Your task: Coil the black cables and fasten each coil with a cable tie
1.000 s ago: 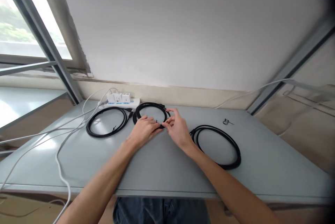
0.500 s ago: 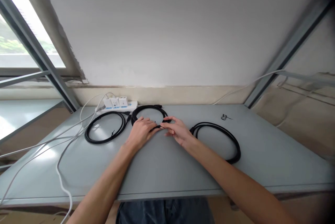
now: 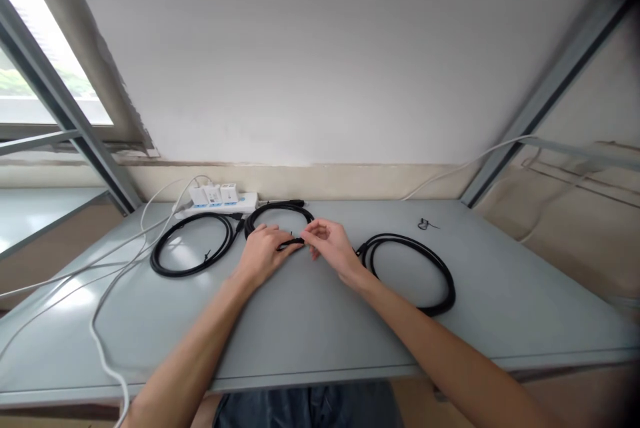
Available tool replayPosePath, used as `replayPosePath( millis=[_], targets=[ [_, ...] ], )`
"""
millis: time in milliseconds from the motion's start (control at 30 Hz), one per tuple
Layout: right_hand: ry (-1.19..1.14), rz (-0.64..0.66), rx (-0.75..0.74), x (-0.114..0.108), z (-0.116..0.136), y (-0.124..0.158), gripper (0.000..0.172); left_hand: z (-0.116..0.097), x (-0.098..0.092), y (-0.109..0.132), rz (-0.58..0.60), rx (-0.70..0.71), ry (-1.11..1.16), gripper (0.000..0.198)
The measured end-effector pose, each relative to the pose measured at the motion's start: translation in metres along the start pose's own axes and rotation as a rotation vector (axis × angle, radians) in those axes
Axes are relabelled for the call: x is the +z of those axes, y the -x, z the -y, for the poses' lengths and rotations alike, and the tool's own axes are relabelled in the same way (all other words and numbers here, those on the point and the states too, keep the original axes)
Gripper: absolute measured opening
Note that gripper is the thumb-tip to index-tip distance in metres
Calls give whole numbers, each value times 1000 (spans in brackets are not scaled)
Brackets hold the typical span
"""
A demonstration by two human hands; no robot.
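Note:
A coiled black cable (image 3: 280, 206) lies at the middle of the table, towards the back. My left hand (image 3: 261, 253) is closed on its near side, thumb and fingers holding a black section of it. My right hand (image 3: 331, 248) is pinched at the right end of that section, close to the left fingertips. Whatever sits in the right pinch is too small to make out. A second coiled black cable (image 3: 159, 261) rests left of my left hand, with a small tie on it. The third coiled black cable (image 3: 447, 281) lies right of my right hand, partly behind the wrist.
A white power strip (image 3: 247, 201) with several white chargers (image 3: 229, 193) stands against the wall. White cords (image 3: 103, 341) run across the table's left side. A small black twist tie (image 3: 425, 223) lies at the back right. Metal posts (image 3: 493, 155) flank the grey table (image 3: 320, 341).
The view has shifted slightly, so most things sit a little further left. My right fingers have changed their pose at the cable, more curled now. Both hands remain at the middle coil.

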State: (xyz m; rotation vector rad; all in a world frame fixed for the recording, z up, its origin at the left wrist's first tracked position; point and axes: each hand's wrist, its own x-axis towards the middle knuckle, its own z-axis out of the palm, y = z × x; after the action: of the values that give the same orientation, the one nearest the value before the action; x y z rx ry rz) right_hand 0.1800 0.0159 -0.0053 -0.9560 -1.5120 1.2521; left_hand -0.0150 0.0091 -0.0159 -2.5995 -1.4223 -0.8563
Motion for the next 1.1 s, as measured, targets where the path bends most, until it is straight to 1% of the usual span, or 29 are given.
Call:
replayPosePath(
  millis=[167,200,267,400,500,567,633,733,800,867,967,1100],
  targets=[
    [339,-9,-288,-3,0,-5,11,0,1,0,16,0,4,43],
    [382,6,-334,-4,0,-5,10,0,1,0,23,-2,2,43],
    [428,57,-397,-4,1,-4,14,0,2,1,27,-13,-2,41],
    [456,97,-436,-3,0,-1,20,1,3,1,40,-26,4,35],
    [463,102,-469,-3,2,0,21,-1,1,1,49,-41,1,33],
    [475,128,-515,-4,4,0,20,-2,0,1,52,-40,0,33],
    [497,190,-568,-7,6,-1,22,-3,-2,2,48,-21,4,31],
    [540,306,-633,-12,6,-3,29,-2,-3,2,34,12,5,30],
    [582,335,-664,-14,5,-5,34,-2,-3,3,34,19,1,31],
    [631,318,-698,-14,2,-5,36,-2,-2,3,39,17,-4,34],
    [695,257,-735,-13,-2,-5,33,-2,-1,3,51,16,4,36],
    [752,205,-721,-14,-2,-3,30,-5,-3,3,68,10,52,35]
  ],
)
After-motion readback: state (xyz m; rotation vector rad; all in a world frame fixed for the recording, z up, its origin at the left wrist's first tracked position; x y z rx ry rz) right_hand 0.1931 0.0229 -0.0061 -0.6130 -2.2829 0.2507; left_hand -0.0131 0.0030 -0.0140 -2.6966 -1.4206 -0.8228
